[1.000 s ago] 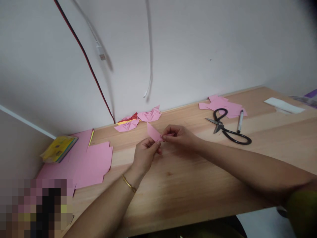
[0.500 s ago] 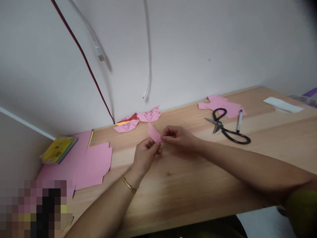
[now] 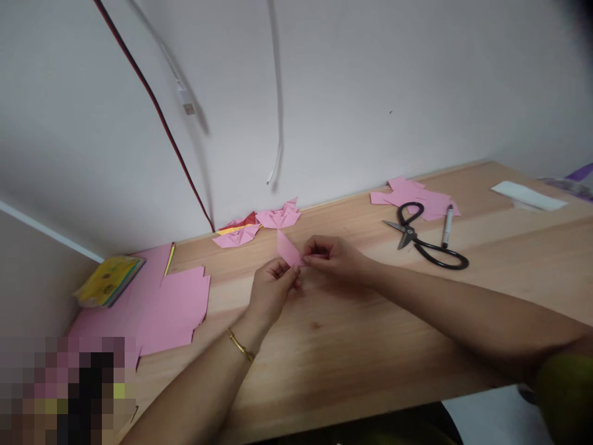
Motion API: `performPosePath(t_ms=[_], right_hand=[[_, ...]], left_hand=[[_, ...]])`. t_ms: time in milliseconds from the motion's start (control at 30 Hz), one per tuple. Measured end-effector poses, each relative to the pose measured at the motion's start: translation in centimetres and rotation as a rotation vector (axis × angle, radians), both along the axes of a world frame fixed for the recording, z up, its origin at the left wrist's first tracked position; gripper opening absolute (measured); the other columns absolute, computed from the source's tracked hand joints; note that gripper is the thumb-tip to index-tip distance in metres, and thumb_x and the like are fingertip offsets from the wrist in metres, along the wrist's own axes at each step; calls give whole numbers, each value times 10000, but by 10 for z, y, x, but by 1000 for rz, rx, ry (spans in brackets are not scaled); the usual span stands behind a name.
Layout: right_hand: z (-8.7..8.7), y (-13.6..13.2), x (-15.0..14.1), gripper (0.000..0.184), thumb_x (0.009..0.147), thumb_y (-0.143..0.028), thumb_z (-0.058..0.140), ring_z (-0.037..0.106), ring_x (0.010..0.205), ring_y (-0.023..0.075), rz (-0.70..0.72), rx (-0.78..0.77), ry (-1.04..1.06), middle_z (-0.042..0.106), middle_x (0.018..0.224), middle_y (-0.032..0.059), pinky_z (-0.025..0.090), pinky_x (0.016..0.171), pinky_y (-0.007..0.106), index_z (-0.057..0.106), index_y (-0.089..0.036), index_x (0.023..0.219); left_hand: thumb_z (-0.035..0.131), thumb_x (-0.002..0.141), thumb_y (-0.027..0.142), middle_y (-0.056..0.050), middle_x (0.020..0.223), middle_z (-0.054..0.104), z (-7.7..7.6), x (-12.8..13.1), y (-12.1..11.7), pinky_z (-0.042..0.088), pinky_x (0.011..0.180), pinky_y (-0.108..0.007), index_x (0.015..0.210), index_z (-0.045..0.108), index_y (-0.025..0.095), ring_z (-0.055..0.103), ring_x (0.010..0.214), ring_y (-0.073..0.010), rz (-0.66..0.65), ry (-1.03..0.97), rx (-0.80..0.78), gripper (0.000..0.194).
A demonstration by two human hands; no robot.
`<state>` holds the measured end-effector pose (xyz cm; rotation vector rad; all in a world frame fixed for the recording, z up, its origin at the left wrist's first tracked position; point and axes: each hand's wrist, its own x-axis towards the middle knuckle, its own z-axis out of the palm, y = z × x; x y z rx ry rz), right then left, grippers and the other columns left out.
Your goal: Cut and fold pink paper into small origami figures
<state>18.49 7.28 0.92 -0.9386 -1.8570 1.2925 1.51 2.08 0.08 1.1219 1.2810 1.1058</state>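
Between my hands is a small folded piece of pink paper, its pointed end toward the wall. My left hand pinches its lower edge between thumb and fingers. From the right, my right hand closes its thumb and forefinger on the paper's lower right corner; the fingertips partly hide that corner. Just beyond the held piece, folded pink paper shapes lie against the wall, with a red and yellow paper piece among them.
Black-handled scissors lie open at the right, beside a marker and pink paper pieces. Pink sheets and a yellow packet sit at the left. A white strip is far right. Cables hang along the wall.
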Motion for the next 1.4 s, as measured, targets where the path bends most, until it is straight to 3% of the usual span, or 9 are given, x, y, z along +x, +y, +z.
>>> performPosePath(t_ms=[433,767,1133,1400], right_hand=[[2,0,0,84,747,-225,546,507,685,119,-1,-24,-65,580,725,0,375,620,240,587,-151,744],[4,-3,-1,65,737,-213,550,483,658,105,-39,-20,-92,557,699,-16,360,604,231,572,-152,740],[-6,-1,-3,183,745,-265,600,531,740,124,-36,-44,39,567,803,4,430,684,261,566,-170,898],[-6,0,-1,204,760,-257,607,507,684,100,69,-87,163,533,759,-18,414,641,240,534,-178,934]], left_hand=[[650,747,316,24,533,585,2,0,-1,321,487,-187,697,596,149,481,484,-77,-28,66,23,183],[662,738,296,22,532,580,-1,0,0,321,490,-186,707,603,144,480,488,-76,-21,-9,8,166],[676,709,272,21,521,575,1,0,0,327,491,-180,690,606,141,475,485,-71,-5,-49,-9,150],[657,711,231,18,539,571,1,-1,1,353,513,-190,660,581,140,487,500,-74,-39,-114,8,129]])
